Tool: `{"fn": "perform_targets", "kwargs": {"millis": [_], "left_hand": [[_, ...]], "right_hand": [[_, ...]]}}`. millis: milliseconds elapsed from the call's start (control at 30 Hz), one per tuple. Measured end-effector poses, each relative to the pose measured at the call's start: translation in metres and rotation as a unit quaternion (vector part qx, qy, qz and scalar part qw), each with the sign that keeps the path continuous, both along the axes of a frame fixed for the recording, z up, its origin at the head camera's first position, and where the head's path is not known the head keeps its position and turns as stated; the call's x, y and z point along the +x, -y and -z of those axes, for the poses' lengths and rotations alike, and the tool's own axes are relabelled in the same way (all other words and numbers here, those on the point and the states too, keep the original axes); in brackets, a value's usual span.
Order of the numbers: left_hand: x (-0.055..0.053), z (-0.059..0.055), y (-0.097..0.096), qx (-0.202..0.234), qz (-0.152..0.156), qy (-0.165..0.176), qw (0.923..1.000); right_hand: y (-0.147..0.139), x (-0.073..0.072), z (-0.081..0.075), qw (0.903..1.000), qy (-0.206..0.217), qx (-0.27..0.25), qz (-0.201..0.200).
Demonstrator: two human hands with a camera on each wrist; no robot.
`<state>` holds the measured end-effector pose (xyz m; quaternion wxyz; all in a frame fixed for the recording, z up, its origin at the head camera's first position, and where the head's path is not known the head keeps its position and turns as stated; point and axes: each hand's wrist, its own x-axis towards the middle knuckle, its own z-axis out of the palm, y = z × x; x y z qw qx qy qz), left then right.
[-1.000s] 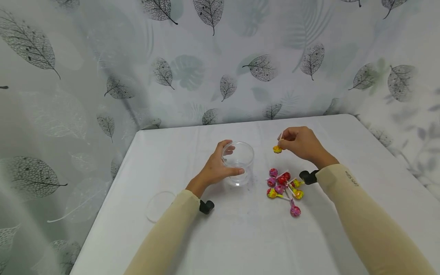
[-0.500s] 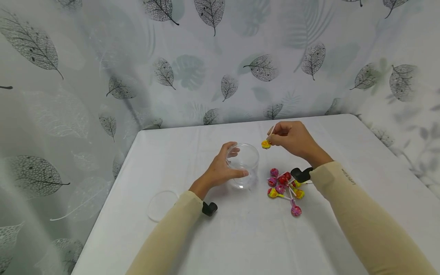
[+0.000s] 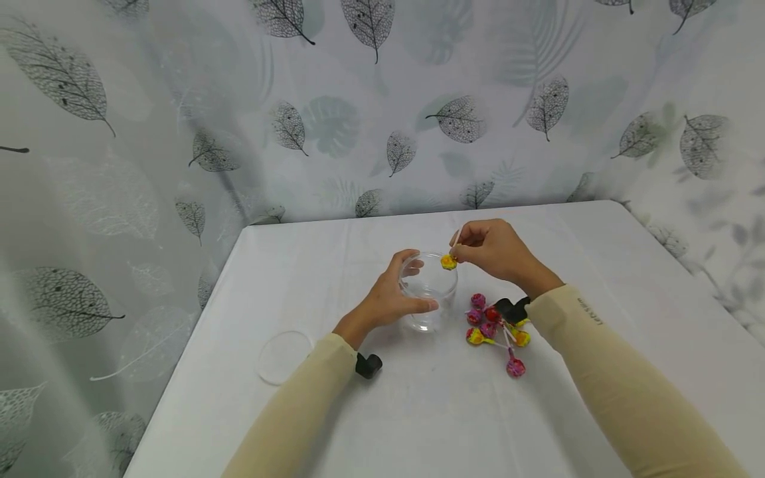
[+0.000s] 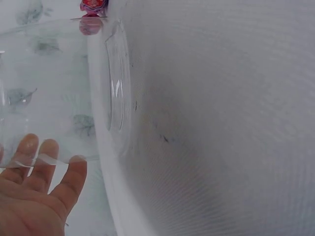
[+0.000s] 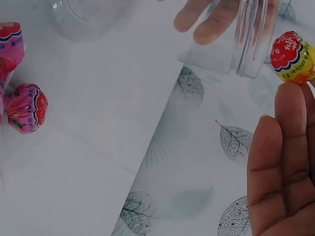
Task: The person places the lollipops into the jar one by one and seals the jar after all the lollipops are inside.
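Observation:
My left hand [image 3: 388, 300] grips a clear plastic jar [image 3: 427, 292], thumb on the near side and fingers round the far side. The jar stands open-topped on the white table, with no sweets visible inside. My right hand [image 3: 499, 251] pinches a yellow lollipop [image 3: 448, 262] at the jar's right rim, its head downward and its white stick upward. A red and yellow wrapper shows on that lollipop [image 5: 293, 56] in the right wrist view. Close up in the left wrist view, the fingers [image 4: 74, 182] of my left hand lie against the jar wall [image 4: 54, 83].
A loose heap of wrapped lollipops [image 3: 488, 328], pink, red and yellow, lies right of the jar, partly under my right wrist. To the left lies a clear round lid [image 3: 277, 358], near my left sleeve. A leaf-patterned curtain [image 3: 335, 126] hangs behind the table.
My right hand has carried the yellow lollipop leftward to the jar's rim. My left hand and the jar have shifted slightly right in view.

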<state>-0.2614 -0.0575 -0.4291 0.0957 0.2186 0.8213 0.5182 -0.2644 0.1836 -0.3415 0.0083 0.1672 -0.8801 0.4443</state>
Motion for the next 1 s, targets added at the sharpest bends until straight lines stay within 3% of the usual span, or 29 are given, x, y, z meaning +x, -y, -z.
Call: {"fn": "perform_targets", "kwargs": {"millis": [433,1000], "left_hand": [[0.002,-0.001,0.000,0.003,-0.001,0.005,1.0000],[0.001,0.001,0.001,0.010,0.003,-0.002,0.9999]], "right_hand": [[0.005,0.002,0.008,0.9992,-0.022,0.032,-0.012],[-0.003,0.005,0.012,0.9987,-0.018,0.048,0.006]]}}
